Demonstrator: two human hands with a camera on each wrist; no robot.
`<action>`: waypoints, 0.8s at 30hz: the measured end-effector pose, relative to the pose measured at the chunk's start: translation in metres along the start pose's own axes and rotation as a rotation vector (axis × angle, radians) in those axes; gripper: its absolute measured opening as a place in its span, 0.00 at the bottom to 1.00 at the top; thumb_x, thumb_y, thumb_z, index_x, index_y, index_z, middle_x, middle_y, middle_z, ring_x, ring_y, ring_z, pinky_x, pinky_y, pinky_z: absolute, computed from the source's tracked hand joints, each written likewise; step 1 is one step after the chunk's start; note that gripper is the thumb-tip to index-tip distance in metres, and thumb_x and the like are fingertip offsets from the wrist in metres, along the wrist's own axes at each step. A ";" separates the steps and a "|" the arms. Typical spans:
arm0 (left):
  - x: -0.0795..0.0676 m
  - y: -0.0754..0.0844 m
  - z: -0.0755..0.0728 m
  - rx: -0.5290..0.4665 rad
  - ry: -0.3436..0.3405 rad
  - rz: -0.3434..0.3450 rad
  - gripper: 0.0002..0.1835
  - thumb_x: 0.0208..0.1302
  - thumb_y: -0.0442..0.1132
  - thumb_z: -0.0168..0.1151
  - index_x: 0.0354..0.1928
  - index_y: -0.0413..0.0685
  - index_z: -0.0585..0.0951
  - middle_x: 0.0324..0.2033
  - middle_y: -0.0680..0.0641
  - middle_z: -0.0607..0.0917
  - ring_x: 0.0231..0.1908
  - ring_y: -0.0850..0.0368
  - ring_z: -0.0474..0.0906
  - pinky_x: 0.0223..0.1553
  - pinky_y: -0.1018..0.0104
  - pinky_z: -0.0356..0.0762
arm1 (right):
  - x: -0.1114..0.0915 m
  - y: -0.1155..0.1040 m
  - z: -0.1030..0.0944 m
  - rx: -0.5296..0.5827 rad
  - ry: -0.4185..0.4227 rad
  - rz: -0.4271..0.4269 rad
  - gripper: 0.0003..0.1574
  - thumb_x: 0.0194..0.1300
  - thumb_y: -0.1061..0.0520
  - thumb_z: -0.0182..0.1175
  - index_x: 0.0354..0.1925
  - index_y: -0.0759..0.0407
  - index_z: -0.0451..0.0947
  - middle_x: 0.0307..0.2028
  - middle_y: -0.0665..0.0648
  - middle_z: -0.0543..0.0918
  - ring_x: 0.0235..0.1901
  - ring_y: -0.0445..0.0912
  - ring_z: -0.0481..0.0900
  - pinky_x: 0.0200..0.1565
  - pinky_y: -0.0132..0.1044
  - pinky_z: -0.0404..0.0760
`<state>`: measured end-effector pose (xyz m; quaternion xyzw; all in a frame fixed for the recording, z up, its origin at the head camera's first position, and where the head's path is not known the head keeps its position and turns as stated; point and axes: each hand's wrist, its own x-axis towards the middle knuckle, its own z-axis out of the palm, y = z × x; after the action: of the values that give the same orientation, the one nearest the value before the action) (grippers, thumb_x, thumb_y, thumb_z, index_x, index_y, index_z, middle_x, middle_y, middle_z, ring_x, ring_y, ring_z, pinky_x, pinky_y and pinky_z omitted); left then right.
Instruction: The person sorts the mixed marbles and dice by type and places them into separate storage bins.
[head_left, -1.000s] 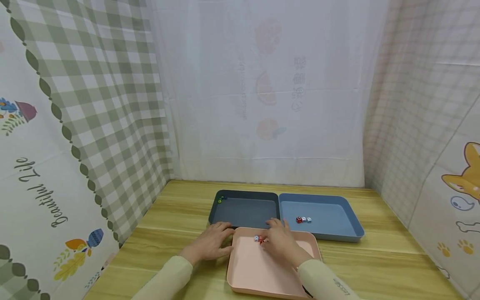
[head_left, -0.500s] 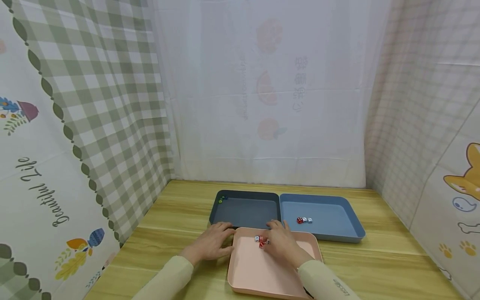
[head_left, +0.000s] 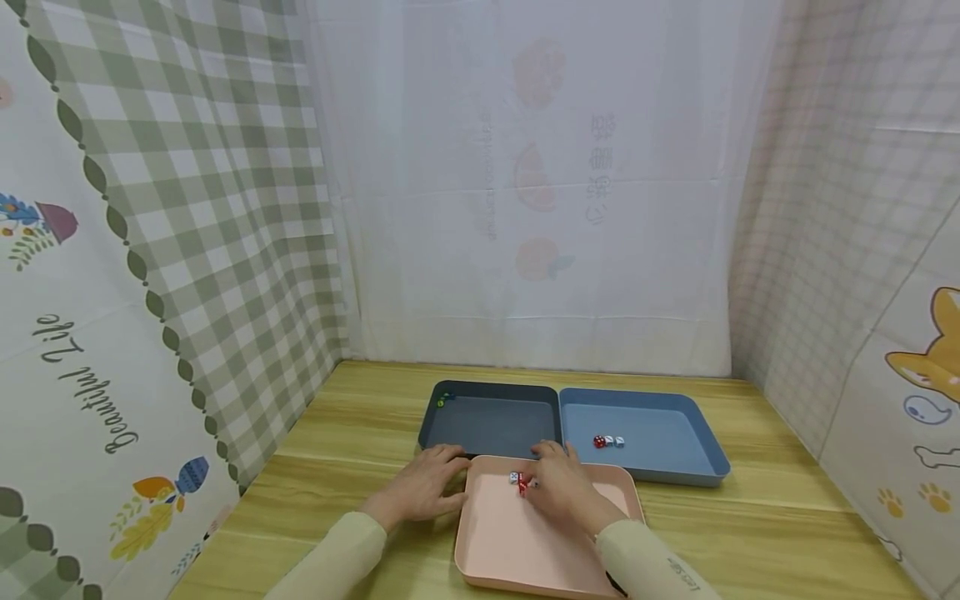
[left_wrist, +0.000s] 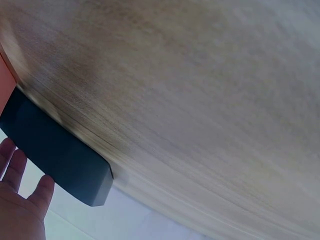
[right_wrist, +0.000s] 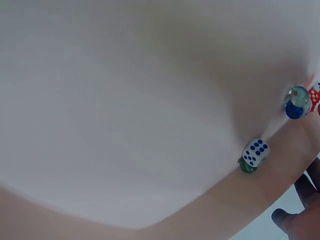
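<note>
My left hand (head_left: pixel 423 487) lies beside the left rim of the pink tray (head_left: pixel 525 554), with relaxed, spread fingers and nothing in its grasp. My right hand (head_left: pixel 566 487) reaches over the tray's far half. Its fingertips are close around a small cluster of dice. A white die (head_left: pixel 513 477) and a red die (head_left: pixel 522 489) show beside them; the hand partly hides the cluster, so any pinch is unclear. In the right wrist view, a white die with blue dots (right_wrist: pixel 256 152) sits against a green marble (right_wrist: pixel 247 166). Blue and clear marbles (right_wrist: pixel 297 103) lie near red dice (right_wrist: pixel 314 100).
Behind the pink tray stands a dark tray (head_left: pixel 495 450) with small green and dark pieces (head_left: pixel 442 401) in its far left corner. To its right, a blue tray (head_left: pixel 652 454) holds a red die (head_left: pixel 599 442) and two white dice (head_left: pixel 614 442).
The right fingertips shift slightly among the dice, covering and uncovering the red ones. The left hand keeps its place.
</note>
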<state>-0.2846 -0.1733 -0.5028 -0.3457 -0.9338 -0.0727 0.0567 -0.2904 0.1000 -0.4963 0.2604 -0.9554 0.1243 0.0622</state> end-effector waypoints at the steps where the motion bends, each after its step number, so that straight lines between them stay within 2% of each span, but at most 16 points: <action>1: 0.000 0.000 0.000 -0.002 0.001 0.001 0.26 0.70 0.53 0.57 0.65 0.50 0.75 0.64 0.44 0.72 0.65 0.46 0.66 0.64 0.46 0.65 | 0.001 0.000 -0.001 0.005 -0.003 0.000 0.03 0.57 0.54 0.69 0.33 0.48 0.88 0.57 0.63 0.78 0.65 0.62 0.67 0.64 0.70 0.54; 6: 0.000 0.000 0.000 -0.007 0.003 0.004 0.26 0.69 0.53 0.57 0.64 0.49 0.75 0.64 0.44 0.73 0.65 0.46 0.67 0.64 0.46 0.65 | 0.003 0.003 -0.009 0.041 -0.013 -0.011 0.03 0.56 0.57 0.69 0.32 0.50 0.87 0.57 0.64 0.78 0.64 0.63 0.67 0.64 0.71 0.53; 10: 0.000 -0.001 0.000 -0.011 0.004 0.006 0.26 0.69 0.53 0.57 0.64 0.49 0.75 0.64 0.43 0.73 0.65 0.45 0.67 0.64 0.45 0.65 | 0.003 0.008 -0.015 0.085 0.019 -0.012 0.03 0.54 0.60 0.69 0.31 0.52 0.88 0.55 0.65 0.79 0.62 0.63 0.69 0.62 0.72 0.55; 15: 0.000 -0.002 0.000 -0.017 0.003 0.005 0.27 0.69 0.53 0.57 0.64 0.48 0.75 0.64 0.43 0.73 0.65 0.45 0.67 0.63 0.44 0.65 | 0.003 0.018 -0.023 0.123 0.068 0.007 0.03 0.54 0.59 0.71 0.28 0.50 0.87 0.57 0.67 0.78 0.61 0.65 0.71 0.62 0.72 0.56; 24: 0.000 -0.001 0.000 -0.009 0.015 0.019 0.26 0.69 0.53 0.58 0.63 0.48 0.76 0.63 0.44 0.73 0.64 0.45 0.67 0.63 0.45 0.66 | 0.003 0.037 -0.034 0.120 0.090 0.085 0.06 0.57 0.55 0.71 0.26 0.44 0.85 0.60 0.65 0.77 0.62 0.65 0.70 0.63 0.71 0.53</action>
<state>-0.2851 -0.1738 -0.5031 -0.3544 -0.9296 -0.0787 0.0630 -0.3098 0.1382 -0.4705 0.2170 -0.9528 0.1952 0.0838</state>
